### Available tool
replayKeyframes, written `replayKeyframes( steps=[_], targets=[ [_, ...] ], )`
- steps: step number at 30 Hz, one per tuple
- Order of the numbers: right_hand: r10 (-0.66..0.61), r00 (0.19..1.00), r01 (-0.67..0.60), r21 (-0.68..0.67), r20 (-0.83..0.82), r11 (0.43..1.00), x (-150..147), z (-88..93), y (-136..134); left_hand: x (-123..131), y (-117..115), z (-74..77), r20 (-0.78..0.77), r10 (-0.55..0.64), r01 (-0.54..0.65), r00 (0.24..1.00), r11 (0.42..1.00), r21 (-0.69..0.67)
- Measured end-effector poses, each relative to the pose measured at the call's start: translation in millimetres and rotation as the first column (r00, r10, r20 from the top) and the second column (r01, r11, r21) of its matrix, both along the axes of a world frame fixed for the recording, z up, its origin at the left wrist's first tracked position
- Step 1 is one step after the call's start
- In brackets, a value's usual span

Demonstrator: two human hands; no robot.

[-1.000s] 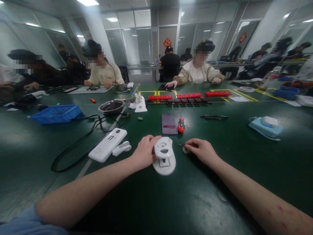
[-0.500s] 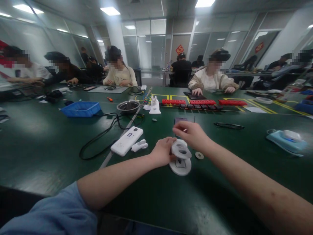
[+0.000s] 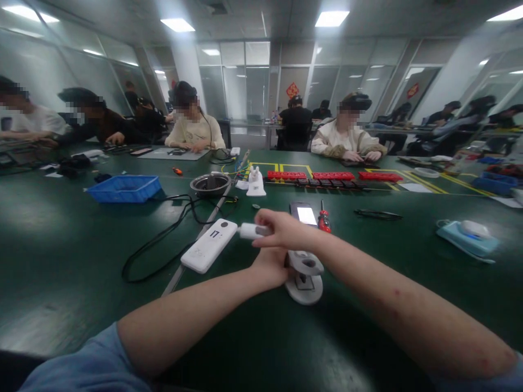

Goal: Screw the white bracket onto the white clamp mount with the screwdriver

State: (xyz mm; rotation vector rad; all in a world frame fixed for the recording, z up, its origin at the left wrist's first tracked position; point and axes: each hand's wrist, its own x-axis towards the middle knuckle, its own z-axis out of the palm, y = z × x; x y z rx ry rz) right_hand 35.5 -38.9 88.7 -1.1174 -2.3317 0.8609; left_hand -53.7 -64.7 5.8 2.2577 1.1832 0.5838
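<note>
My left hand [image 3: 269,267] is closed on the side of a white stand [image 3: 305,288], which has a round base and a ring-shaped top. The fingers are partly hidden behind my right hand and the stand. Above and in front of it, my right hand [image 3: 284,228] grips a short white plastic piece [image 3: 250,231] between thumb and fingers, its free end pointing left. That end is close to a white rounded slab [image 3: 209,246] marked "17" lying on the table. Beyond my right wrist lie a phone [image 3: 305,214] with a lit screen and a red-handled screwdriver [image 3: 324,219].
A blue bin [image 3: 125,189], a metal bowl [image 3: 210,185] and black cables [image 3: 153,245] are on the left. Red strips [image 3: 333,176] and a white bracket [image 3: 255,182] lie ahead. A light-blue pouch [image 3: 466,239] is at right. Co-workers sit across the green table [image 3: 229,332].
My right hand moved left from above the stand and took up the white plastic piece beside the slab. The phone and screwdriver came into fuller view. My left hand stays on the stand.
</note>
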Motion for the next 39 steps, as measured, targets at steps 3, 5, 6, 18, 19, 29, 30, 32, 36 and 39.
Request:
replayKeyframes(
  steps=[3, 5, 6, 18, 19, 29, 30, 32, 36, 39],
  targets=[
    [-0.139, 0.951, 0.086, -0.196, -0.276, 0.977, 61.9, -0.5, -2.6, -1.0, 1.5, 0.5, -0.016, -0.003, 0.005, 1.0, 0.995, 0.097],
    [-0.249, 0.851, 0.047, -0.406, -0.462, 0.913, 95.3, -8.8, -5.7, 1.2, 2.7, 0.6, -0.036, -0.003, 0.007, 0.999, 0.992, 0.13],
    [-0.292, 0.804, 0.001, -0.49, -0.518, 0.872, 107.5, -13.2, -7.2, 3.2, 3.5, 0.5, -0.045, -0.013, 0.019, 0.999, 0.991, 0.131],
    [-0.386, 0.71, -0.097, -0.624, -0.589, 0.775, 127.6, -20.0, 5.5, 13.6, 14.0, -0.4, -0.028, -0.131, 0.133, 0.991, 0.989, 0.062],
    [-0.394, 0.697, -0.134, -0.648, -0.6, 0.75, 125.4, -20.8, 5.1, 13.5, 14.2, -0.4, -0.027, -0.128, 0.13, 0.991, 0.989, 0.065],
    [-0.377, 0.792, -0.04, -0.657, -0.48, 0.753, 97.1, -29.4, 0.6, 17.1, 15.2, -7.4, -0.055, -0.104, 0.11, 0.993, 0.988, 0.112],
    [-0.386, 0.797, -0.014, -0.655, -0.464, 0.756, 94.6, -29.2, -0.5, 17.3, 15.0, -8.6, -0.059, -0.094, 0.1, 0.994, 0.988, 0.117],
    [-0.424, 0.795, 0.061, -0.639, -0.434, 0.767, 89.0, -28.8, -3.7, 17.8, 14.4, -10.3, -0.066, -0.069, 0.077, 0.995, 0.989, 0.124],
    [-0.433, 0.797, 0.161, -0.543, -0.421, 0.824, 80.3, -32.1, -11.3, 19.4, 12.4, -10.7, -0.075, -0.047, 0.057, 0.996, 0.989, 0.139],
    [-0.347, 0.818, 0.143, -0.423, -0.458, 0.895, 78.9, -39.3, -15.6, 19.4, 11.5, -11.2, -0.077, -0.063, 0.072, 0.995, 0.989, 0.125]
  ],
)
